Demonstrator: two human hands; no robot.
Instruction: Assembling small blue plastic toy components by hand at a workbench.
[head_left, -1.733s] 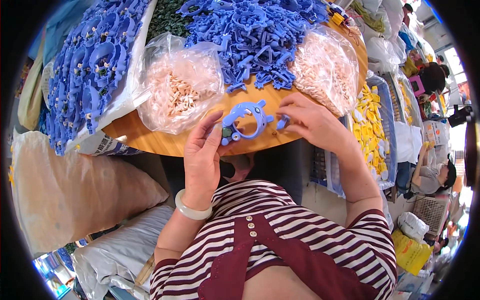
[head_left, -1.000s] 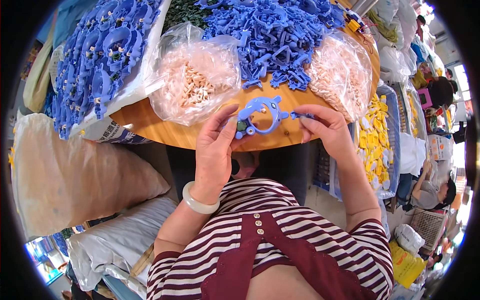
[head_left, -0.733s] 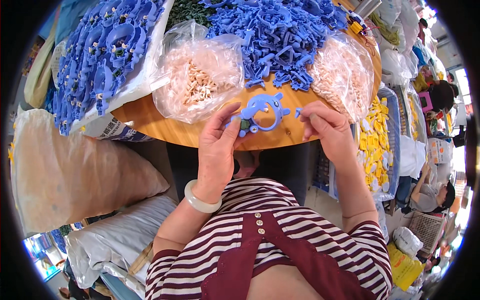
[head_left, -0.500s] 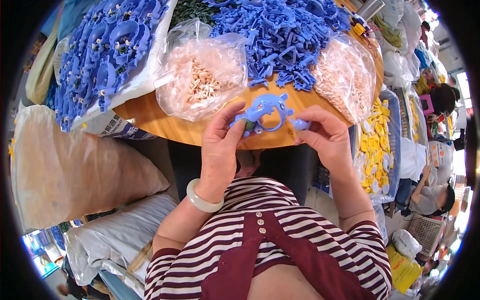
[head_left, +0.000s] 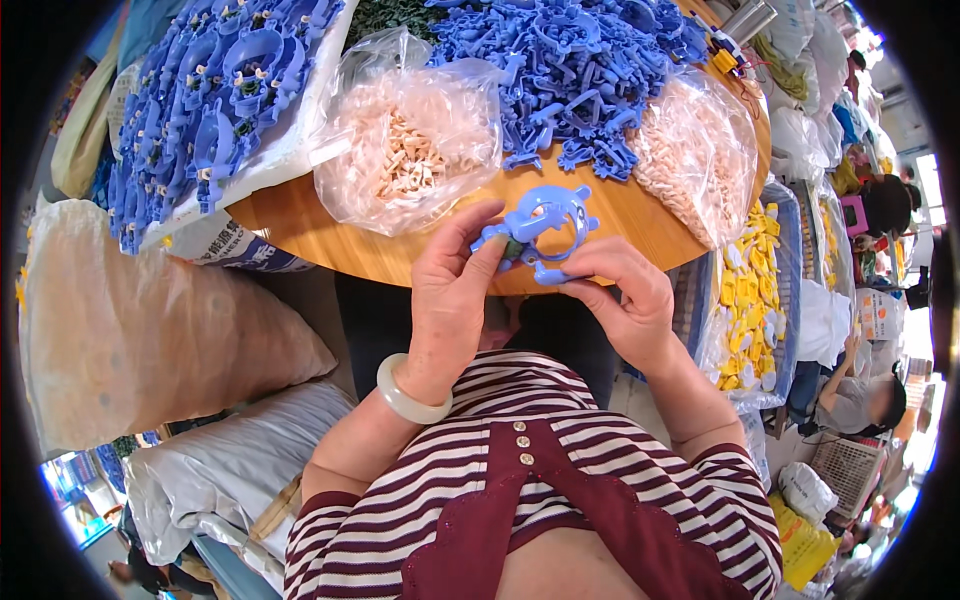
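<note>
Over the table's near edge, my left hand (head_left: 455, 280) is closed around a blue plastic toy figure (head_left: 540, 215) with a ring-shaped head part and a dark green piece at its middle. My right hand (head_left: 630, 295) pinches a small blue plastic part (head_left: 548, 273) between thumb and fingers. That part meets the lower side of the figure; whether it is seated there I cannot tell. Just beyond my left hand lies a clear bag of small peach-coloured pieces (head_left: 400, 155).
A heap of blue plastic parts (head_left: 560, 80) covers the far wooden table (head_left: 330, 240). Another bag of pale pieces (head_left: 700, 150) lies at right. Assembled blue figures (head_left: 215, 120) fill a white tray at left. A crate of yellow parts (head_left: 750, 300) stands right; a large sack (head_left: 170, 330) stands left.
My right hand has moved left and brought the small blue part against the figure. The figure has shifted slightly right in my left hand.
</note>
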